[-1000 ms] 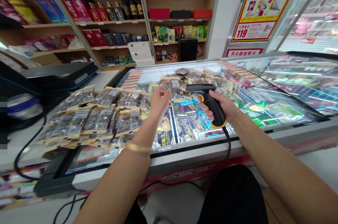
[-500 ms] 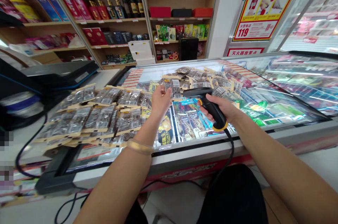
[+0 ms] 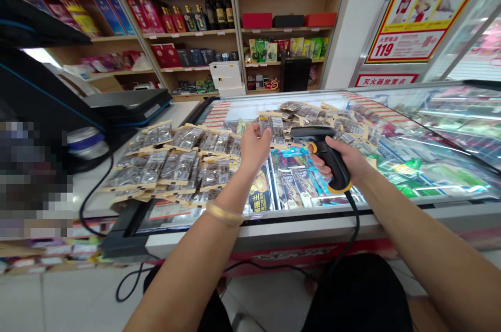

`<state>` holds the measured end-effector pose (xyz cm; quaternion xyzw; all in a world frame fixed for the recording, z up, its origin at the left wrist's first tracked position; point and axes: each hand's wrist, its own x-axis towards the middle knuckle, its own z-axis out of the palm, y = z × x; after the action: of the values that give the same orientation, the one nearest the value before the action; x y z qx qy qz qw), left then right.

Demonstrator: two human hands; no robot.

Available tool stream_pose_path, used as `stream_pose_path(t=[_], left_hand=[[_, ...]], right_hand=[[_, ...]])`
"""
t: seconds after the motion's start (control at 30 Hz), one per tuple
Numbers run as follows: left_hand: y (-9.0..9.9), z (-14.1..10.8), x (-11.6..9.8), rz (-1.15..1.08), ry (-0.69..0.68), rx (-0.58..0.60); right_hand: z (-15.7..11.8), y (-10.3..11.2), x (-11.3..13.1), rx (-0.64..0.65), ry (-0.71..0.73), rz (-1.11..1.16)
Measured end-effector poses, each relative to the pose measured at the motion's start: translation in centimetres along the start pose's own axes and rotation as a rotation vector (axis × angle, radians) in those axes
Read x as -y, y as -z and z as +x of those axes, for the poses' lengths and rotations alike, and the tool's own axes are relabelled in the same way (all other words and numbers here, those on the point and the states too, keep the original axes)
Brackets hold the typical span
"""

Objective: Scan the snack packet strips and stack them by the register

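My right hand [image 3: 350, 159] is wrapped round a black and yellow barcode scanner [image 3: 332, 159], its head pointing left and its cord hanging down over the freezer edge. My left hand [image 3: 255, 146], with a gold bangle [image 3: 224, 214] on the wrist, pinches a clear snack packet [image 3: 273, 128] with a tan border. The packet is raised in front of the scanner's head; the fingers behind it are partly hidden. Left of this hand lies a large pile of like packets [image 3: 183, 165], overlapping in rows. A second, looser heap [image 3: 348, 120] lies behind the scanner.
The packets rest on the glass top of a chest freezer [image 3: 230, 107] with wrapped goods inside. At left stand a black counter machine [image 3: 50, 81] and a roll of tape [image 3: 86, 141]. Shelves [image 3: 188, 34] of boxes and bottles line the back. A cord [image 3: 270, 268] hangs below the freezer edge.
The view has swung left, so everything sits further right in it. Both hands keep nearly the same pose, with the packet and the scanner still held close together.
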<state>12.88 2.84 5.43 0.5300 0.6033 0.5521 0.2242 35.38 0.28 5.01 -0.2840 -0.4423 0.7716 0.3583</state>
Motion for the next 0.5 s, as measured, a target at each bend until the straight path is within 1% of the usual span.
stream_pose_path(t=[0.07,0.13,0.23,0.3,0.33,0.4,0.43,0.5], left_hand=[[2.2,0.5,-0.6,0.068,-0.049,-0.008],[5.2,1.3,-0.9,0.17,-0.097,-0.044],[10.0,2.6,-0.5,0.358,-0.129,-0.119],[12.4,3.4,0.1,0.488,-0.116,-0.134],[13.2,3.7,0.4,0.56,-0.1,-0.126],[14.2,3.9,0.8,0.726,-0.062,-0.08],[14.3,3.9,1.0,0.812,-0.046,-0.046],[14.2,3.6,1.2,0.964,-0.033,0.033]], right_hand=[[1.0,-1.0,0.0,0.032,0.019,0.011],[2.4,-2.5,0.0,0.073,0.027,0.016],[5.1,-5.7,0.0,0.14,0.005,0.016],[7.0,-7.8,-0.1,0.172,-0.012,0.015],[7.9,-8.7,-0.1,0.188,-0.022,0.015],[9.3,-10.0,-0.4,0.211,-0.027,0.031],[9.7,-10.3,-0.6,0.217,-0.026,0.043],[10.2,-10.2,-1.2,0.217,-0.031,0.061]])
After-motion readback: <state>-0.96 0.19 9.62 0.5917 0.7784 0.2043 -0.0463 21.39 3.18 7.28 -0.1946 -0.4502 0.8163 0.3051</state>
